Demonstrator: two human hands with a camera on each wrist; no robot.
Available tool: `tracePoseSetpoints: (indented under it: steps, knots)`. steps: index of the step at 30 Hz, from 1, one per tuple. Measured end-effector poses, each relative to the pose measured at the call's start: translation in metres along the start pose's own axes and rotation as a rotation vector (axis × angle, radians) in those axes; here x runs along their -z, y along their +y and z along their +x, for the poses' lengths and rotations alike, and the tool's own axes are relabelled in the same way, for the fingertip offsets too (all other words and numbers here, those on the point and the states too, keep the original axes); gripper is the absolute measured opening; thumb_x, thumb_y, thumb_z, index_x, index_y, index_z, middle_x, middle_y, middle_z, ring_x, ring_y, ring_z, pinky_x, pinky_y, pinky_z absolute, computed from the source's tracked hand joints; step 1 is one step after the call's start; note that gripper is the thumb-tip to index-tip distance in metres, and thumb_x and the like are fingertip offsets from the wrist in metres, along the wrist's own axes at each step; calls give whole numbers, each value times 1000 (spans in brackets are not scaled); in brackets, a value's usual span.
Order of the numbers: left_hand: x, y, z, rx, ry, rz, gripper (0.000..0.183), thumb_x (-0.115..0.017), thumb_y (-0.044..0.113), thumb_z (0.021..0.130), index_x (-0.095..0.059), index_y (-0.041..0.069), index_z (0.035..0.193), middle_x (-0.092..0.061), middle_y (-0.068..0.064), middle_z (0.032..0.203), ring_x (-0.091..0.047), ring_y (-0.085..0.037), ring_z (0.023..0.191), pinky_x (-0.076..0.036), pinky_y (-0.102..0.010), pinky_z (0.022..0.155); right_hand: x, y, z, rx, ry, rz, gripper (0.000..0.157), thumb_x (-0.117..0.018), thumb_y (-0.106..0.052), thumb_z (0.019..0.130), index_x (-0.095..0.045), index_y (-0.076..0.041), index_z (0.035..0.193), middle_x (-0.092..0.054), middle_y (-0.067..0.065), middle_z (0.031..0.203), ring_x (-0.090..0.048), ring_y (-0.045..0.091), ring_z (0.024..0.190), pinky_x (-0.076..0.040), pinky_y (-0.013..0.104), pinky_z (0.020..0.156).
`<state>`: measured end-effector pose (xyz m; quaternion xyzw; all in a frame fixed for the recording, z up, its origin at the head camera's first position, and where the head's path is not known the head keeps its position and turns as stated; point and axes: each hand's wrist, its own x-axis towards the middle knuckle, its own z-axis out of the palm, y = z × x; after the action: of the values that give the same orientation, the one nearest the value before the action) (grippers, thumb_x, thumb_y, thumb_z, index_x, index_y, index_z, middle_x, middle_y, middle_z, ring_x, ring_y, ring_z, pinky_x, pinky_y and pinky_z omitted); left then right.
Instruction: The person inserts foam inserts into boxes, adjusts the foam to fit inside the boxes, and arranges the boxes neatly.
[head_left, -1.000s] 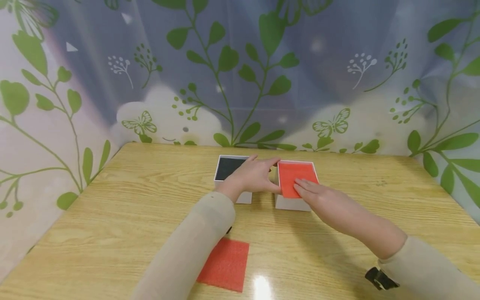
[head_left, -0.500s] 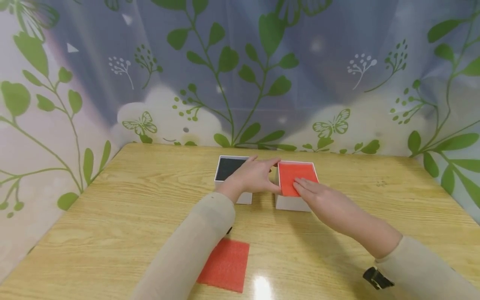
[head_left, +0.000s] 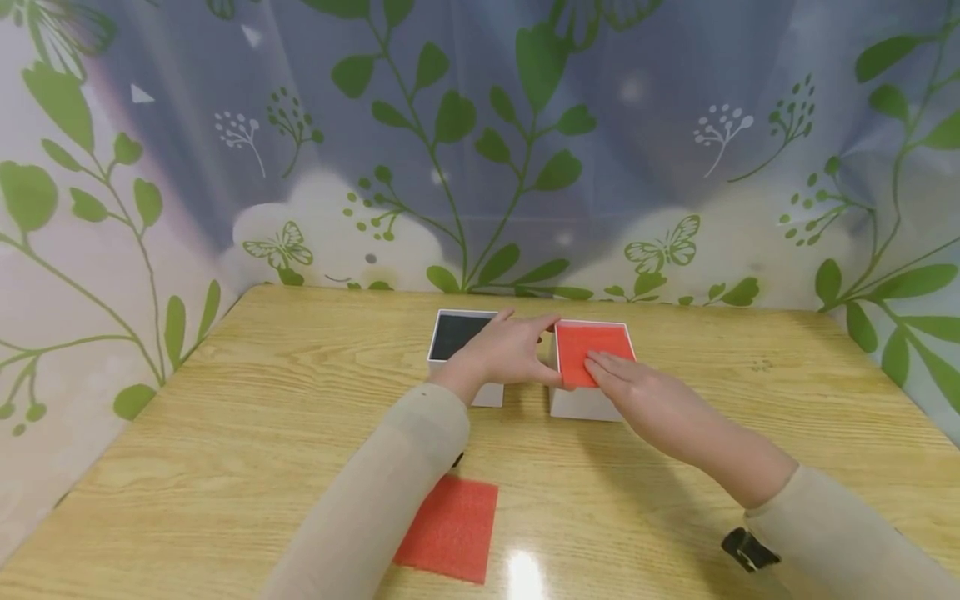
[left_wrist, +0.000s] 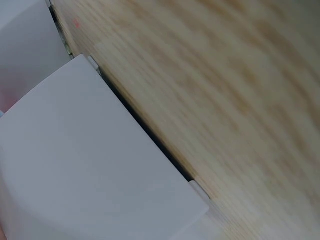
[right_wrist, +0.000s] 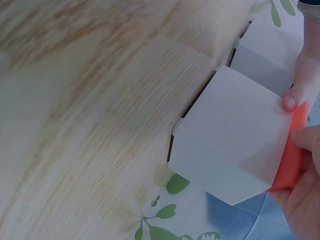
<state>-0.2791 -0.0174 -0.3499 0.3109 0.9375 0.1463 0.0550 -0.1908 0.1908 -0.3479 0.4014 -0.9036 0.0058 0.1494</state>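
My left hand point(head_left: 504, 350) spans the left side of the right-hand white box point(head_left: 585, 406), thumb at its front corner and fingers at its back corner. In the right wrist view, that thumb touches the top edge of the box beside a red sheet point(right_wrist: 291, 155). The same thin red sheet point(head_left: 581, 337) covers the box's top. My right hand point(head_left: 652, 406) lays straight fingertips on it, near the front right. A second white box point(head_left: 491, 397), dark inside, sits under my left wrist. Its smooth wall point(left_wrist: 90, 155) fills much of the left wrist view.
Another red square sheet point(head_left: 453, 533) lies flat near the table's front, partly under my left forearm. The wooden table point(head_left: 247, 417) meets a leaf-patterned curtain point(head_left: 480, 167) at the back. A black strap point(head_left: 750, 550) is on the right forearm.
The front edge of the red sheet has drawn back slightly toward the box's front rim. My right hand has shifted a little left and back; my left hand stays in place.
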Motion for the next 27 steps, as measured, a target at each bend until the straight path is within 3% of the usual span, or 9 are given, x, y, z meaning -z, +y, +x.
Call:
tracePoseSetpoints:
  steps: [6, 13, 27]
  knots:
    - [2, 1, 0, 2, 14, 5, 100, -65, 66, 71, -26, 15, 148, -50, 3, 136, -54, -7, 113, -6, -39, 113, 0, 3, 2, 0, -1, 15, 46, -62, 8, 83, -50, 10, 128, -51, 26, 127, -54, 37, 113, -49, 44, 86]
    - [1, 1, -1, -7, 16, 6, 98, -66, 65, 72, -28, 14, 148, -49, 3, 137, -48, -9, 121, -6, -40, 113, -1, 4, 4, -14, -26, 24, 47, -63, 8, 83, -51, 9, 128, -52, 26, 127, -53, 36, 114, -50, 44, 84]
    - [1, 1, -1, -14, 6, 24, 102, -62, 70, 71, -27, 13, 148, -47, 2, 139, -47, -10, 122, -5, -41, 113, 2, 10, 10, -51, -94, 84, 50, -65, 3, 83, -48, 10, 130, -50, 27, 128, -51, 37, 116, -48, 45, 86]
